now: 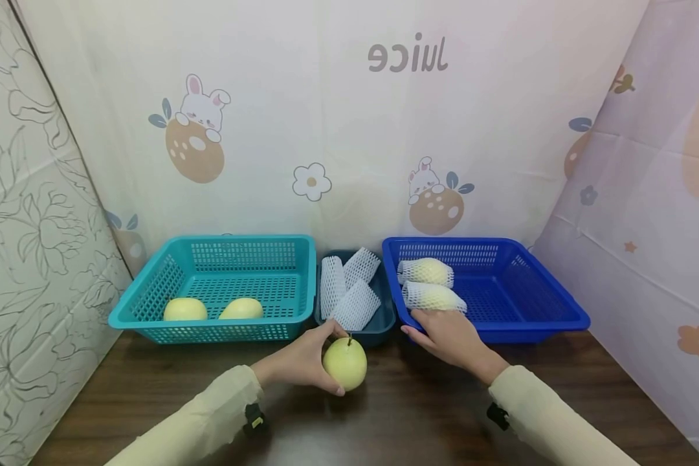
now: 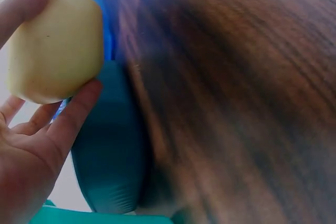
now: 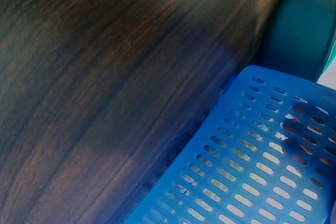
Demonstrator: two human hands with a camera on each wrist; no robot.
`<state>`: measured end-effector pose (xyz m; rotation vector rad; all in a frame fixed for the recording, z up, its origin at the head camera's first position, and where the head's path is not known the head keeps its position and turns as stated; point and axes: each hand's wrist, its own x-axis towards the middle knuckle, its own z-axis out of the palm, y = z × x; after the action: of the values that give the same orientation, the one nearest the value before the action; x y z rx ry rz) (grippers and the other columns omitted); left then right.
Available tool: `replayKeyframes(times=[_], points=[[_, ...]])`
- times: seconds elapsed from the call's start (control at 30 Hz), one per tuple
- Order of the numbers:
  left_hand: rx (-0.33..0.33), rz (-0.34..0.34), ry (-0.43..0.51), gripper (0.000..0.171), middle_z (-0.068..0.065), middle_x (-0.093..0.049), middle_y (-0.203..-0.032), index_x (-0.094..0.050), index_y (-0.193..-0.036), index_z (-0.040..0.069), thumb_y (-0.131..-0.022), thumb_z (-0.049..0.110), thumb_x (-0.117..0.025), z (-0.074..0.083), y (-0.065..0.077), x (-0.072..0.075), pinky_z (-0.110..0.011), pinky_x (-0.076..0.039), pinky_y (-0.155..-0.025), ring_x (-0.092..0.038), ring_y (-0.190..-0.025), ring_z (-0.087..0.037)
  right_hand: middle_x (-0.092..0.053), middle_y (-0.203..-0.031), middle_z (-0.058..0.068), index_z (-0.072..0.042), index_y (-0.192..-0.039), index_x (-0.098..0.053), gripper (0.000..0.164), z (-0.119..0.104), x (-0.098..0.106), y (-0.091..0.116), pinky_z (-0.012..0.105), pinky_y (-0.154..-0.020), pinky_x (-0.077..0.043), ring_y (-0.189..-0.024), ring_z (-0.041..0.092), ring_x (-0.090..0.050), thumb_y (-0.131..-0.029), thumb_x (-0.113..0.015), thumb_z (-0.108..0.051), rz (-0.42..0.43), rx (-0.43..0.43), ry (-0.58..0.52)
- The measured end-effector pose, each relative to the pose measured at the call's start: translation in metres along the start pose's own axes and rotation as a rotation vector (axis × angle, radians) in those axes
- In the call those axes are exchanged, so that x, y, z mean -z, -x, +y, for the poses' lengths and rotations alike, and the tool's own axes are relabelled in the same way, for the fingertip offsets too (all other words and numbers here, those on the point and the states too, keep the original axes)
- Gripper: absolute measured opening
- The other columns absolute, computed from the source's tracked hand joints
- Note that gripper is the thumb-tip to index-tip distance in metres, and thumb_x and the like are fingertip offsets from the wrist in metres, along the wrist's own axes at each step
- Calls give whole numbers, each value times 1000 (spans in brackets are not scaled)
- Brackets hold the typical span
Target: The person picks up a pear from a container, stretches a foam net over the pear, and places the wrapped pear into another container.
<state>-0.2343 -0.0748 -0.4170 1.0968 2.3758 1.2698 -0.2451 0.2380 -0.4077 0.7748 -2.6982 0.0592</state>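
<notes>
My left hand point(image 1: 305, 359) holds a yellow-green pear point(image 1: 346, 364), thumb and fingers spread around its sides, stem upward. In the left wrist view the same pear point(image 2: 58, 45) sits between the thumb and fingers. My right hand point(image 1: 451, 336) reaches over the front left of the blue basket point(image 1: 536, 323), right at a pear in a white foam net point(image 1: 433, 296). Its fingertips are partly hidden, and I cannot tell whether they grip that pear. Behind it lies another netted pear point(image 1: 426, 272). In the right wrist view, fingers show dimly through the slotted blue wall point(image 3: 236, 145).
A small dark teal bin point(image 1: 378, 333) between the baskets holds several white foam nets point(image 1: 356, 305). In the turquoise basket point(image 1: 210, 332) on the left lie two bare pears point(image 1: 185, 309). All stand on a dark wooden table point(image 1: 384, 427) before a printed curtain point(image 1: 338, 116).
</notes>
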Motion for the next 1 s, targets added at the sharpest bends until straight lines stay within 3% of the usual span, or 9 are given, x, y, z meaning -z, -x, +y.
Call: replayKeyframes(times=[0.27, 0.7, 0.87, 1.0], points=[[2, -6, -11, 72, 4, -54, -111, -46, -117, 18, -61, 31, -89, -12, -1, -11, -28, -48, -80, -55, -96, -13, -55, -70, -7, -17, -88, -59, 34, 0, -1, 0, 30, -57, -45, -58, 9, -47, -95, -51, -48, 0, -5, -1], [59, -8, -46, 77, 3, -52, -111, -43, -115, 17, -57, 25, -91, -15, 2, -19, -30, -47, -82, -53, -97, -13, -54, -69, -8, -17, -89, -59, 31, 1, 2, -1, 31, -57, -45, -58, 9, -47, -94, -53, -46, 1, 2, -9], [73, -3, -70, 78, 1, -52, -111, -42, -115, 15, -56, 24, -92, -15, 3, -20, -30, -46, -83, -52, -97, -14, -57, -78, -7, -16, -97, -61, 37, 2, 7, -4, 35, -64, -48, -67, 12, -53, -96, -46, -51, -92, -17, -83], [85, -7, -82, 79, 1, -51, -111, -41, -116, 15, -56, 25, -92, -16, 4, -21, -30, -46, -83, -52, -98, -14, -64, -103, 3, -10, -116, -60, 50, 2, 17, -7, 45, -82, -49, -92, 21, -61, -98, -41, -53, -246, -47, -192]])
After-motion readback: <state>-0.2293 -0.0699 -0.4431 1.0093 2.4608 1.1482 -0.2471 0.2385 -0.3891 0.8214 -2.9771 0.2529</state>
